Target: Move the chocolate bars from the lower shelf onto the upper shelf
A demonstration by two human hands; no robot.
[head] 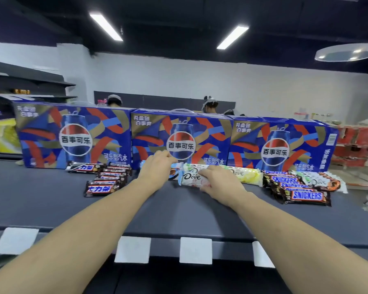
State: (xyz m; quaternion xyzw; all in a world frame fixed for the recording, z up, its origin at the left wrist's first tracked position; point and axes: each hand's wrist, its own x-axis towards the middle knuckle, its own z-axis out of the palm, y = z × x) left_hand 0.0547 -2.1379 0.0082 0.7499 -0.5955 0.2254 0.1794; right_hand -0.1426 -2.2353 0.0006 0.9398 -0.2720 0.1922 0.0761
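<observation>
Dark upper shelf (51, 209) fills mid-frame — our right hand (219, 183) grips a white Dove bar (191, 177), probably placing it; our left hand (157, 168) rests loosely beside it (holding nothing we can see) below blue Pepsi cartons (181, 139).

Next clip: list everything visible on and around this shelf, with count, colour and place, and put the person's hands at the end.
Pepsi cartons: three, blue with red and gold, in a row at the back of the shelf.
Snickers bars, left group: several, dark brown with blue labels, left front of the cartons.
Snickers bars, right group: several, dark brown, stacked at the right.
Dove bars: several, white, in the middle and at the far right; exact count unclear.
Shelf: one, dark grey, bearing all of these.
Price tag holders: four, white, along the shelf's front edge.
Ceiling lights: two long strips, white.
Left hand: reaches to the bars before the middle carton; grip hidden.
Right hand: holds a Dove bar.
</observation>
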